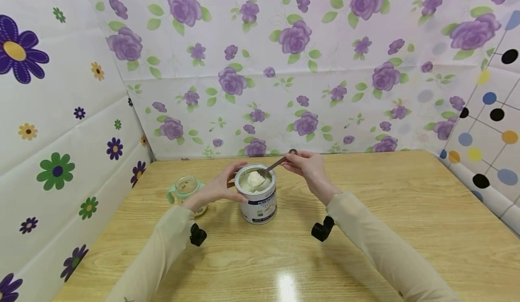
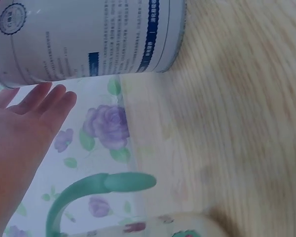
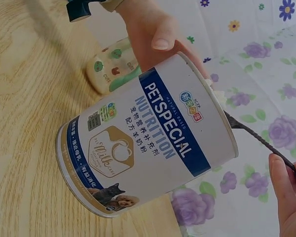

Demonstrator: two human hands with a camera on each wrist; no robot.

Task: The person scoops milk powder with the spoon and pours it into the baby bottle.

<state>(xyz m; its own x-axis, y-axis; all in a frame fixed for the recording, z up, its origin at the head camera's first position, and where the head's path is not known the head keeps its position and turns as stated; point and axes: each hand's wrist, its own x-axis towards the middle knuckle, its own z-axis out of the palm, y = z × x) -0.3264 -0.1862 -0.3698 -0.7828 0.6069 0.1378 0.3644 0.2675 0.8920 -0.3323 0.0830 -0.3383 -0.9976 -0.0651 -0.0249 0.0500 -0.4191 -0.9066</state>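
Note:
A white milk powder can (image 1: 258, 209) with a dark blue band stands on the table, its top open and pale powder inside. My left hand (image 1: 221, 185) grips the can near the rim, thumb at the front and fingers round the far side. In the left wrist view some fingertips (image 2: 64, 101) show beside the can. My right hand (image 1: 307, 171) pinches the end of a dark brown spoon (image 3: 269, 143). The spoon slants down to the can's mouth, with a heap of pale powder (image 1: 255, 179) on its bowl.
Left of the can, beside my left wrist, stands a clear cup (image 1: 188, 184) with a green handle (image 2: 103, 182) and printed cartoon figures. The wooden table (image 1: 378, 202) meets flower-printed sheeting (image 1: 268, 112) at its back and left sides.

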